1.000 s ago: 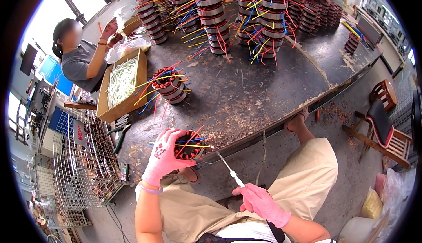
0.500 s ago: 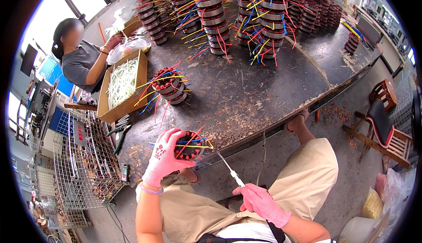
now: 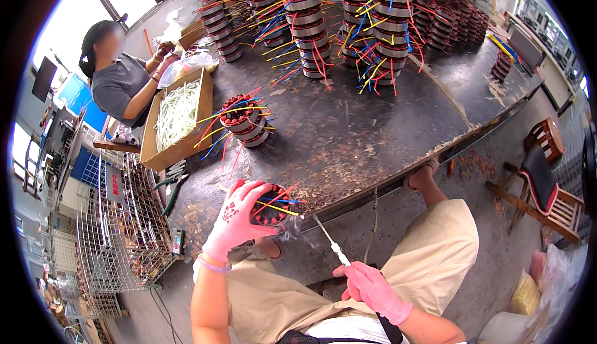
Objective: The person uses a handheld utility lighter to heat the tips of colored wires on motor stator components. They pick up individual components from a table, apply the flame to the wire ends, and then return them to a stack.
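My left hand (image 3: 235, 221), in a pink glove, is closed around a motor stator (image 3: 268, 214) at the table's near edge. Red, blue and yellow lead wires (image 3: 283, 206) stick out from the stator to the right. A soldering iron (image 3: 339, 254) with a white handle is gripped in my right hand (image 3: 375, 291), also gloved in pink. Its thin metal tip points up and left, a short gap from the wire ends. Faint smoke drifts below the wires.
Two stacked stators (image 3: 244, 123) stand beyond my left hand. Taller stator stacks (image 3: 309, 33) line the far side. A cardboard box (image 3: 177, 120) of white sleeves sits left, near pliers (image 3: 173, 196). A co-worker (image 3: 121, 79) works at the far left; a wire cage (image 3: 121, 232) stands below.
The stator has turned a little in my left hand, its wires now slanting down to the right. Smoke has appeared near the wire ends. The iron has shifted slightly right in view.
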Motion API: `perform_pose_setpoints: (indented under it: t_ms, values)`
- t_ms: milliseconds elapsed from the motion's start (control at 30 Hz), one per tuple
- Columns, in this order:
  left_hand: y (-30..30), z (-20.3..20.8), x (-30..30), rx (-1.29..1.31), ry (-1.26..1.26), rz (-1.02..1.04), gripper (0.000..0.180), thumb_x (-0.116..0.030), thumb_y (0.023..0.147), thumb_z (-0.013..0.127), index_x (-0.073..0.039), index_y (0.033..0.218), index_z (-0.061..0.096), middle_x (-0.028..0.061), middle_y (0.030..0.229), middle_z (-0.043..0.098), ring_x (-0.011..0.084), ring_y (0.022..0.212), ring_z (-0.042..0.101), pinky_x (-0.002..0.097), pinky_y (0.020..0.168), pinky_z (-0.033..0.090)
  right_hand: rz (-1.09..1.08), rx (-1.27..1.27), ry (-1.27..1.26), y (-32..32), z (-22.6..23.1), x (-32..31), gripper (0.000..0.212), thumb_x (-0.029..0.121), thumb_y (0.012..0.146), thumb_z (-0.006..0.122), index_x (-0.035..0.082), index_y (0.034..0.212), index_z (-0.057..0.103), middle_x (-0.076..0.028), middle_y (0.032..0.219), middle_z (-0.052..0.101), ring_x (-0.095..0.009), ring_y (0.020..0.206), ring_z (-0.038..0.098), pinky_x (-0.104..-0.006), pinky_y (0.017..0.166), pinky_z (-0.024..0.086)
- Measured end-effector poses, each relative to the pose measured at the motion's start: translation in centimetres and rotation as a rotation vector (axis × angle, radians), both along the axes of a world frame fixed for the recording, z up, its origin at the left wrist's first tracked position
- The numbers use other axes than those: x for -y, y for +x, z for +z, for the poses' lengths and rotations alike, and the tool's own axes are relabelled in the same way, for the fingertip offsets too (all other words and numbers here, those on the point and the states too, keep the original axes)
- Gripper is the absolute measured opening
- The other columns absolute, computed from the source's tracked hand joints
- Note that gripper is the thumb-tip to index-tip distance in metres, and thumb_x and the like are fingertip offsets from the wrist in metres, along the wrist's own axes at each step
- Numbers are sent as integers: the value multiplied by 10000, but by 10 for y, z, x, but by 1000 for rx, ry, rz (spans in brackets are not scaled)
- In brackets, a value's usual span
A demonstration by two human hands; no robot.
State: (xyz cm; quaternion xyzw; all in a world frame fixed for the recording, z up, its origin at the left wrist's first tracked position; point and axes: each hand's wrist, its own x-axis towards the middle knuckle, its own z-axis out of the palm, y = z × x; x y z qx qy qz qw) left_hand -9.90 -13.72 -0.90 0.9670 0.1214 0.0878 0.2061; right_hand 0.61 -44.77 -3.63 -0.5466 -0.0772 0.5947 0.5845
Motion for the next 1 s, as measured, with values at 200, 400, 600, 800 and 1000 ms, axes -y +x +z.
perform_pose_setpoints:
  t_ms: [200,400,600,800,1000]
  values:
    - [-1,-2,1,29,139,-38,970,-287,502,908,-116,1377,526,121,1347,526,344,1329,426,533,1194,204,14,0,7,1,2,1,355,271,1048,447,-26,1148,615,11,591,433,-73,546,413,-277,653,495]
    - [1,-1,0,26,109,-40,953,-295,481,915,-111,1344,555,111,1299,544,334,1304,445,529,1186,232,21,28,6,0,2,-1,343,261,1049,446,-15,1141,627,6,591,446,-69,548,426,-280,664,511]
    - [2,1,1,40,100,-40,951,-283,481,914,-99,1341,553,105,1296,552,326,1299,451,523,1184,241,31,61,-4,2,6,-2,366,286,1055,447,-31,1141,610,29,577,431,-61,526,395,-274,652,500]
    - [1,-1,0,47,97,-41,947,-284,483,914,-97,1338,554,106,1296,552,324,1291,457,525,1183,241,33,80,-22,2,8,-3,369,291,1055,447,-30,1145,608,31,579,432,-60,526,397,-277,647,499]
    - [2,1,0,47,95,-45,927,-281,491,910,-98,1329,558,108,1294,554,327,1284,462,526,1184,239,27,53,1,2,6,1,367,292,1055,448,-30,1144,601,34,581,437,-58,526,396,-278,651,497]
